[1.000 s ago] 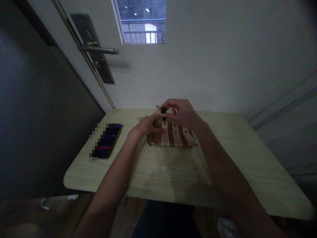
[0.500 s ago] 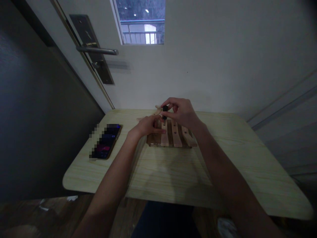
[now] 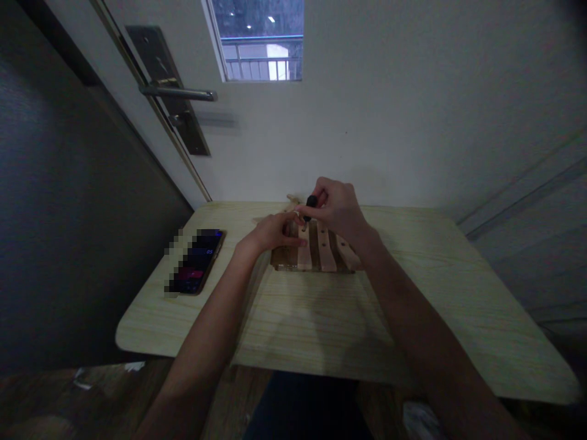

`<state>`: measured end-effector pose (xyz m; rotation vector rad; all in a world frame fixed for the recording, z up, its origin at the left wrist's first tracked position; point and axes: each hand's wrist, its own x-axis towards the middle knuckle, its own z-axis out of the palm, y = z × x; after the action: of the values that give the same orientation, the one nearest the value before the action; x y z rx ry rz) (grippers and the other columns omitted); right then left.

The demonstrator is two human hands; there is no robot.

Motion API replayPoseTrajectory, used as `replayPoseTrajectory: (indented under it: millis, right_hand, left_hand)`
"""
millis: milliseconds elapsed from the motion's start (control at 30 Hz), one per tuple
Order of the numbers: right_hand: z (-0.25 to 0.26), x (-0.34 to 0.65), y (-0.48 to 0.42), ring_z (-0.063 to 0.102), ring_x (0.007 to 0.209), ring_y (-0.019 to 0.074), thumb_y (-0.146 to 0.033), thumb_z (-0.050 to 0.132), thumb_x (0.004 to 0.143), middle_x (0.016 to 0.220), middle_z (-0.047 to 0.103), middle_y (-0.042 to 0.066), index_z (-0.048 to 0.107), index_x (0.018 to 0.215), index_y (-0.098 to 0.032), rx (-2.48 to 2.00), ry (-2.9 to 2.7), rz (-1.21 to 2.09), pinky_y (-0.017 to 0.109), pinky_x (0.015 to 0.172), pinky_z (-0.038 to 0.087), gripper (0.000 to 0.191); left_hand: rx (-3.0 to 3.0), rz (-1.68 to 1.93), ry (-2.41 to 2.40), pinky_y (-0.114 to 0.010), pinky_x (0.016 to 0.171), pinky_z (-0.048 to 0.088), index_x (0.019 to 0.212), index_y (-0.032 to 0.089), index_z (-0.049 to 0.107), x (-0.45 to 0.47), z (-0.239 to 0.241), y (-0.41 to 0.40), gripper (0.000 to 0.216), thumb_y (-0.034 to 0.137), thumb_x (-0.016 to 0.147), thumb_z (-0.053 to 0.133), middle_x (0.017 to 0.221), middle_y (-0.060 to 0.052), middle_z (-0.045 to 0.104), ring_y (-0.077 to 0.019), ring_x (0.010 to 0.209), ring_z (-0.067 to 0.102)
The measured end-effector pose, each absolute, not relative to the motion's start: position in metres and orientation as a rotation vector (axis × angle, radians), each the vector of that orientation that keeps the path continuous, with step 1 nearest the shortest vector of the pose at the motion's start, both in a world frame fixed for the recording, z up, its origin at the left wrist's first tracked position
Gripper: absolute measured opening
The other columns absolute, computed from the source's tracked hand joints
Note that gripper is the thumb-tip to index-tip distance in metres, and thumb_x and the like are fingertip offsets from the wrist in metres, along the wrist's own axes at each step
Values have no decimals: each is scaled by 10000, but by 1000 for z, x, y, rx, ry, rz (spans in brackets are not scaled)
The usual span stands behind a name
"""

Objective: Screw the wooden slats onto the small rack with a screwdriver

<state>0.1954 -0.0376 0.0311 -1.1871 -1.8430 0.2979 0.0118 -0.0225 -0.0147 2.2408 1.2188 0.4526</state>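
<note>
Between thumb and fingers, my right hand (image 3: 337, 205) grips a short black screwdriver (image 3: 310, 209), its handle leaning to the right over the far end of a pale wooden strip (image 3: 305, 258). The tip is hidden. My left hand (image 3: 275, 231) is closed at that same strip, thumb resting along it and fingertips at its far end, close to the screwdriver. Two more wooden strips lie to the right, a middle one (image 3: 327, 256) and a curved one (image 3: 348, 253), with dark screw or hole spots. All lie across a brown, glossy base (image 3: 284, 260).
A phone (image 3: 197, 263), partly pixelated, lies at the left of the light wooden table (image 3: 435, 293). Behind the base, a small pale wooden piece (image 3: 293, 198) sits near the white door (image 3: 389, 122). A metal door handle (image 3: 183, 93) juts out above the table's left side.
The screwdriver has gone from nearly upright to tilted rightward, and my right hand's fingers have curled further around it. My left hand has stayed in place.
</note>
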Motion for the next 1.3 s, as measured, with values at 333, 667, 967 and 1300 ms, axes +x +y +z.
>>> replayPoseTrajectory:
  millis: [333, 667, 967, 1300]
  right_hand:
    - [32, 203, -38, 446, 560, 91, -423, 731, 791, 611, 561, -49, 650, 812, -186, -1049, -2001, 317, 249, 583, 320, 251]
    - [45, 219, -39, 604, 770, 150, -284, 692, 778, 867, 710, 35, 704, 860, -176, -960, -2197, 846, 270, 701, 439, 136]
    - [36, 220, -31, 565, 741, 141, -298, 773, 740, 808, 662, 25, 710, 820, -173, -903, -2205, 447, 267, 691, 410, 161]
    - [27, 201, -31, 402, 603, 109, -239, 796, 650, 639, 455, -44, 452, 618, -203, -1146, -1993, 170, 271, 605, 302, 347]
  left_hand:
    - [2246, 462, 1199, -249, 581, 307, 1083, 172, 666, 11, -16, -23, 490, 437, 693, 798, 578, 62, 449, -124, 580, 455]
    - [2223, 469, 1200, -245, 563, 304, 1085, 163, 659, 11, -19, -21, 498, 428, 692, 810, 585, 59, 469, -114, 562, 435]
    - [2252, 465, 1210, -242, 561, 290, 1063, 165, 660, 11, -18, -21, 475, 421, 692, 809, 603, 56, 479, -106, 561, 417]
    - [2254, 455, 1210, -248, 576, 301, 1084, 177, 660, 11, -15, -23, 494, 450, 696, 797, 585, 61, 454, -126, 583, 450]
